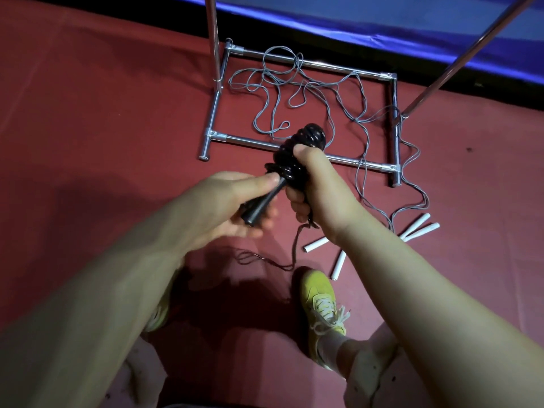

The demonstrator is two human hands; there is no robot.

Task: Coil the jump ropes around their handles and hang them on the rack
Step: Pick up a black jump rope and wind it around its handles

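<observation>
A black jump rope [297, 156] is wound in thick coils around its black handles. My right hand [312, 187] grips the coiled bundle from the right side. My left hand [235, 201] holds the bare lower end of a black handle [260, 207], thumb along it. A loose dark tail of rope [282, 265] hangs from the bundle down to the red floor. Grey jump ropes [309, 92] lie tangled inside the metal rack's base [244, 139], their white handles [418, 228] on the floor to the right.
The rack's two chrome uprights [213, 39] rise at the back, one straight and one slanted to the right. A blue mat [382, 30] edges the red floor beyond it. My yellow shoes [321, 307] stand below the hands.
</observation>
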